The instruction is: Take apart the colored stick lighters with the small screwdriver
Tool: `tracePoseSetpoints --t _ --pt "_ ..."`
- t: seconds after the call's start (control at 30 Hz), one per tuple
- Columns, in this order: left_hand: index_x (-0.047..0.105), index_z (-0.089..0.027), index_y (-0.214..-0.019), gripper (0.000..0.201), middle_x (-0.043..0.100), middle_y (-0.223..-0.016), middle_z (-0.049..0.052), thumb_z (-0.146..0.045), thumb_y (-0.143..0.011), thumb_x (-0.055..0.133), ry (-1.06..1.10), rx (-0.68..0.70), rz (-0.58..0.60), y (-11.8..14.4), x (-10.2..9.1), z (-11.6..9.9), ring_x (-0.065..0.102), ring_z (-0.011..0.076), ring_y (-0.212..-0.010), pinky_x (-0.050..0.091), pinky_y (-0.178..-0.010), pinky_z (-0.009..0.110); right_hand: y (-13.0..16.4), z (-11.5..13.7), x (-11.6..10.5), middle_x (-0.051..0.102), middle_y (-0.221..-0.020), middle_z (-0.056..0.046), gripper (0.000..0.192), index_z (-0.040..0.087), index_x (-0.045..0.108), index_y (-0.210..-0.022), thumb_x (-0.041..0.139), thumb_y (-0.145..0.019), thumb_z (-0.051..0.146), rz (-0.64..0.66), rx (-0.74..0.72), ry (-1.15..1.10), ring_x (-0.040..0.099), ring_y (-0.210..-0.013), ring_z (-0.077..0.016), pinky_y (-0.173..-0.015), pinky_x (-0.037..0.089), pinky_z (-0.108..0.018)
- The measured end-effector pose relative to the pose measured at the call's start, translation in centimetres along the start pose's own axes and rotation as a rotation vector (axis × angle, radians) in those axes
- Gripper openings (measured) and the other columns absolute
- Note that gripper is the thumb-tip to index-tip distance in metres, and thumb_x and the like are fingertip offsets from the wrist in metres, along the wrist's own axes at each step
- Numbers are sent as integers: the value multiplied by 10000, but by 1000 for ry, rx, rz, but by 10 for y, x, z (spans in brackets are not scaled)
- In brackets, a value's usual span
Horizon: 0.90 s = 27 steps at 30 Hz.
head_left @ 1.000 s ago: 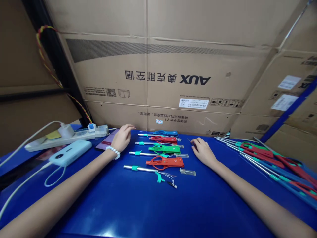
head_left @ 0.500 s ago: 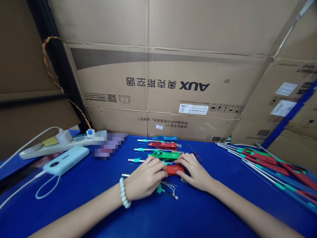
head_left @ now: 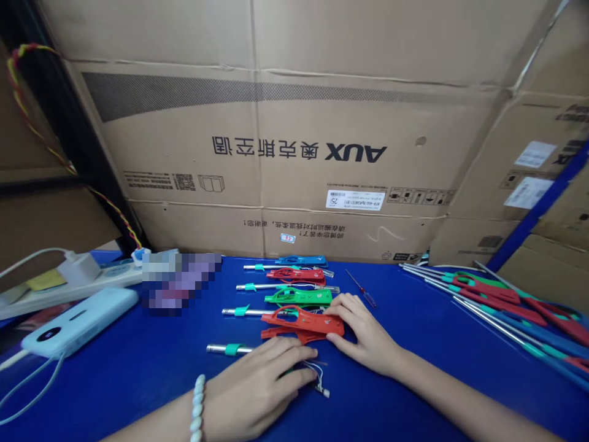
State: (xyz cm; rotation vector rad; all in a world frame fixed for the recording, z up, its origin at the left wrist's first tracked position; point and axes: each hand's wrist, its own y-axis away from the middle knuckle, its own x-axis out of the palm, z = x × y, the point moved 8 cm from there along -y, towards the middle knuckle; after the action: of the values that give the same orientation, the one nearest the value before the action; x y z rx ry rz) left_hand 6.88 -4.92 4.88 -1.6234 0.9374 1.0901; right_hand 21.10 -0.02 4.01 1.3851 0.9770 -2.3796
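An orange-red plastic handle shell (head_left: 299,320) lies in the middle of the blue table, its halves slightly apart at the left end. My right hand (head_left: 361,328) grips its right end between thumb and fingers. Nearer to me, my left hand (head_left: 262,383) curls over the right part of a metal rod (head_left: 216,348) with a green collar (head_left: 233,349). White wires (head_left: 318,371) and a small component (head_left: 326,393) show beside its fingertips. What lies between those fingers is mostly hidden.
Behind are a green handle (head_left: 304,298), a red handle (head_left: 301,275) and a blue handle (head_left: 301,261), with metal rods. A screwdriver (head_left: 368,297) lies right of them. More handled rods (head_left: 497,294) are piled at right. A power bank (head_left: 80,322) and power strip (head_left: 115,273) lie left.
My left hand has come away from the orange-red shell and moved toward me, over the nearest rod and wires. My right hand stays at the shell's right end. The camera view has shifted.
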Motion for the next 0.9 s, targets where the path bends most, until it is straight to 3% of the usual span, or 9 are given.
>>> tracePoseSetpoints --t 0.13,0.3,0.4,0.63,0.9 --pt "480 -193 -1270 399 501 -1337 94 -117 -879 470 6 -4 9 1 3 0 483 250 -1196 445 -1007 393 2 -6 -6 554 -1024 -94 205 219 533 -1090 516 -888 249 -85 26 -53 528 -958 -234 -845 438 -401" --pt "365 -211 -1385 509 326 -1470 120 -237 -899 510 -6 -93 33 5 11 12 359 301 -1313 404 -1033 476 3 -9 -8 545 -1028 -96 215 219 529 -1099 516 -887 248 -128 42 -34 527 -968 -238 -845 443 -401" --pt "325 -213 -1409 530 292 -1484 133 -282 -914 501 -5 -138 63 7 16 18 338 314 -1321 403 -1019 504 3 -9 -8 545 -1024 -96 207 213 533 -1089 512 -886 248 -126 39 -18 528 -969 -241 -854 437 -408" --pt "435 -204 -1308 433 498 -1294 107 -164 -880 486 71 -85 31 1 9 9 488 257 -1130 452 -962 417 2 -3 -6 544 -1025 -96 241 207 518 -1109 522 -868 220 -90 -18 -45 518 -952 -235 -833 424 -407" --pt "471 -187 -1254 356 546 -1176 101 -197 -900 505 60 -25 68 1 12 5 527 235 -1015 472 -907 358 1 5 2 574 -983 -81 206 200 537 -1040 541 -839 244 39 -67 -42 510 -895 -230 -803 382 -394"
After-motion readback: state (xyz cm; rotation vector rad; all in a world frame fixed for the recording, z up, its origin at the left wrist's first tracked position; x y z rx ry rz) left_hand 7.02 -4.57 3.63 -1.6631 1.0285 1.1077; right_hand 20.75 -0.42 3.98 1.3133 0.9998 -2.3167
